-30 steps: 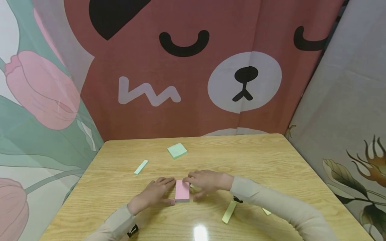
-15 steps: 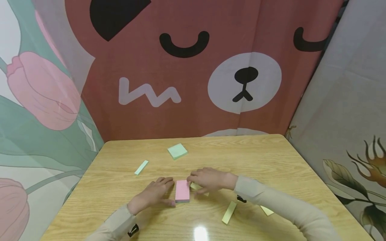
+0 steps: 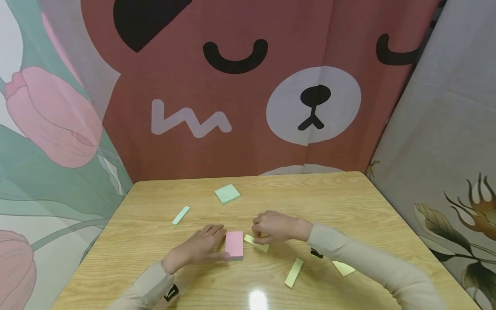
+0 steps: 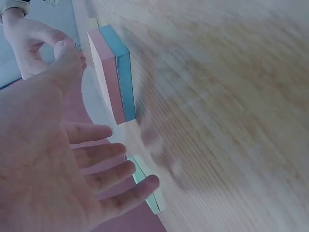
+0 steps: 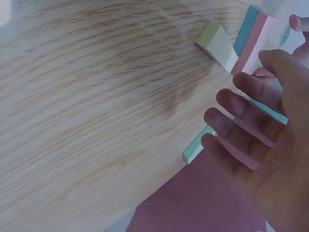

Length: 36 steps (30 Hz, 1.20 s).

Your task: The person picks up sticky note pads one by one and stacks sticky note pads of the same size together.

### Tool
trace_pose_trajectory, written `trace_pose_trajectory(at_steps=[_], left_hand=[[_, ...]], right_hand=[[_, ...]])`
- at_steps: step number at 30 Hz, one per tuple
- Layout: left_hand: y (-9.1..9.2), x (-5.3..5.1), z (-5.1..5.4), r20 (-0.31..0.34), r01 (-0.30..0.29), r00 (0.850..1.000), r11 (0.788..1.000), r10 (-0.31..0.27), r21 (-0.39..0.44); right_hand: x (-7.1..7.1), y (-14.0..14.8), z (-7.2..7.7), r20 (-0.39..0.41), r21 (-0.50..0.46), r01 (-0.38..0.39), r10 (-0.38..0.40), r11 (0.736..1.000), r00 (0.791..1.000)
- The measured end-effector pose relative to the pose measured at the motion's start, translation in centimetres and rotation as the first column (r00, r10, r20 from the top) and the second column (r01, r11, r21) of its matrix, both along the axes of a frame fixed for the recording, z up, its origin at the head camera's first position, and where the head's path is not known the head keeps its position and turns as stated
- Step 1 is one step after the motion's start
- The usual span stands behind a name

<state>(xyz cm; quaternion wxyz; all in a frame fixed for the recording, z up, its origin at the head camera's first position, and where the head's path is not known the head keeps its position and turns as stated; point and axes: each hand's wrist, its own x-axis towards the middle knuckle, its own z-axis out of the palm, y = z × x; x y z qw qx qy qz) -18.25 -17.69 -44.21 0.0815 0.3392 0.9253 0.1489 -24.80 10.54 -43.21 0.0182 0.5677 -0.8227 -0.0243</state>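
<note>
A pink sticky-note pad [image 3: 234,243] lies on top of a blue sticky-note pad [image 4: 123,77], their edges roughly lined up in the left wrist view. My left hand [image 3: 200,247] is at the left side of this stack, fingers extended, thumb by its near corner; whether it touches is unclear. To the right of the stack, a narrow yellow sticky-note pad [image 3: 261,246] lies at a slant. Just over its far side hovers my right hand [image 3: 280,227], its fingers loosely bent and holding nothing in the right wrist view [image 5: 260,130].
Toward the back of the wooden table [image 3: 310,198] lie a square green pad [image 3: 227,194] and a narrow mint pad [image 3: 181,215]. Nearer, another narrow yellow pad [image 3: 294,273] and a wider yellow pad [image 3: 343,268] lie by the right forearm. Printed curtains hang around the table.
My right hand has moved off the pink pad, rightward and slightly away, uncovering the slanted narrow yellow pad. My left hand has stayed beside the stack, its thumb shifting slightly toward it.
</note>
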Motion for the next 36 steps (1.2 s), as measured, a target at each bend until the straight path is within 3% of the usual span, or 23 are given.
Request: trace_pose_trajectory(at_steps=[5, 11, 20, 27, 36], left_hand=[[0.4, -0.2, -0.2, -0.064, -0.015, 0.998, 1.000, 0.015, 0.009], [1.0, -0.4, -0.5, -0.171, -0.039, 0.984, 0.997, 0.050, 0.064], [1.7, -0.5, -0.8, -0.196, -0.041, 0.979, 0.998, 0.050, 0.050], [2.6, -0.5, -1.2, -0.263, -0.046, 0.964, 0.999, 0.049, 0.018], [3.7, -0.6, -1.2, -0.317, -0.053, 0.946, 0.998, 0.061, 0.032]], right_hand=[[0.3, 0.4, 0.3, -0.014, 0.004, -0.011, 0.011, 1.000, 1.000], [0.6, 1.0, 0.2, -0.026, 0.038, 0.007, -0.006, 0.999, 1.000], [1.3, 1.9, 0.6, -0.037, 0.051, 0.034, -0.032, 0.998, 0.999], [2.0, 2.5, 0.5, -0.081, 0.083, 0.059, -0.053, 0.995, 0.995], [3.0, 3.3, 0.5, -0.076, 0.091, 0.049, -0.042, 0.995, 0.996]])
